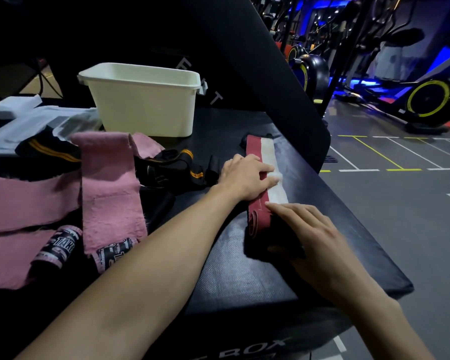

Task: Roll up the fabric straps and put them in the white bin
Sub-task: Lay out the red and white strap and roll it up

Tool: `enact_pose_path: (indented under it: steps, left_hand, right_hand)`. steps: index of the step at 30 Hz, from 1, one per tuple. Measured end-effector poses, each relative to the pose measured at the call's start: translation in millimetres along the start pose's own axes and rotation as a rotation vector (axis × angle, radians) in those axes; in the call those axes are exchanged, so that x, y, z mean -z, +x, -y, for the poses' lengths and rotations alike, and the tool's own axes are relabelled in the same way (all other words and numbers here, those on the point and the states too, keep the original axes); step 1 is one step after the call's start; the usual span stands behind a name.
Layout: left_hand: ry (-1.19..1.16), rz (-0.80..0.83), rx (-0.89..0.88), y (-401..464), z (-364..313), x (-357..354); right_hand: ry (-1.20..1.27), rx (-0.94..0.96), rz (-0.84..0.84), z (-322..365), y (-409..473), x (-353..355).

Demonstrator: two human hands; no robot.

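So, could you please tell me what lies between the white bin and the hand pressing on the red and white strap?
In the head view, between the white bin and the left hand lies a black strap with orange stripes on the dark mat.

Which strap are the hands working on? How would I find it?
Start at the white bin at the back of the black padded box. Come forward and right, near the box's edge, to the red and white strap under both hands. The others are pink or black with orange stripes.

The padded box reads "BOX" on its front — pink wraps' black bands show "TAK".
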State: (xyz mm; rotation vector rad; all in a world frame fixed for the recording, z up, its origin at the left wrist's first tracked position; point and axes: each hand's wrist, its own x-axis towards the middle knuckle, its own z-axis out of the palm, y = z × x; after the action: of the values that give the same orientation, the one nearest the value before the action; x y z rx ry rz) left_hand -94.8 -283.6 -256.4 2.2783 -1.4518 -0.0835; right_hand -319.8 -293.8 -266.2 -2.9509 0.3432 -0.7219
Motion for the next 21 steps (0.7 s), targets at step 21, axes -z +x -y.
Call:
enact_pose_path:
  steps: [21]
  left_hand:
    - [-0.054,0.005,0.000,-11.5,-0.7,8.0]
  right_hand:
    - [0.463,-0.102,0.349,13.8,5.3,44.6]
